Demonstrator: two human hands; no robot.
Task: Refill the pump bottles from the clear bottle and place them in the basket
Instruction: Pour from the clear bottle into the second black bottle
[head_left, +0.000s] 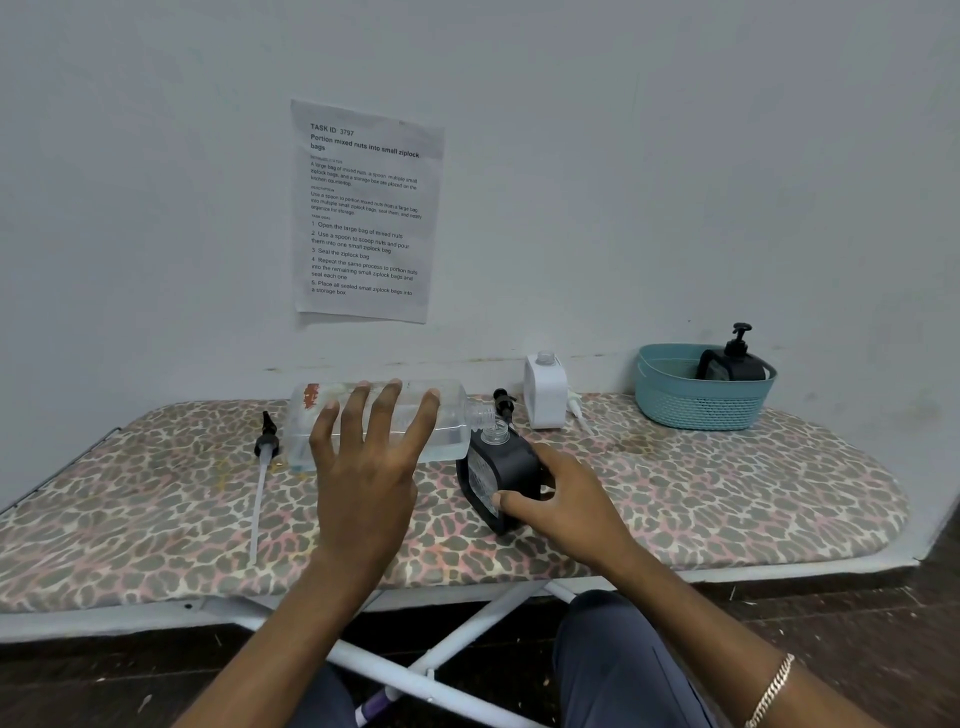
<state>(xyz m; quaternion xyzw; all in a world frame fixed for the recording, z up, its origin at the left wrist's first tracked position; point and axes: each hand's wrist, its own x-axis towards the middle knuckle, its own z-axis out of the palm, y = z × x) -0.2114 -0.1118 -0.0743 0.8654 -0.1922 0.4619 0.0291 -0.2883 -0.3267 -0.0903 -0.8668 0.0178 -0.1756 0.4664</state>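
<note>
My left hand (366, 467) grips the clear bottle (452, 415), held on its side above the board with some clear liquid in it. Its open mouth (485, 412) sits just above the open neck of a black bottle (498, 470). That black bottle stands tilted on the board, and my right hand (563, 499) holds it with thumb and fingers around its body. A white bottle (545, 392) stands open behind it. The teal basket (701, 402) at the far right holds one black pump bottle (732, 364) with its pump on.
A loose black pump with a long tube (265, 457) lies on the leopard-print ironing board (727, 493) to the left. Another black pump head (504, 402) and a white pump (576, 410) lie near the white bottle. A printed sheet (366, 208) hangs on the wall.
</note>
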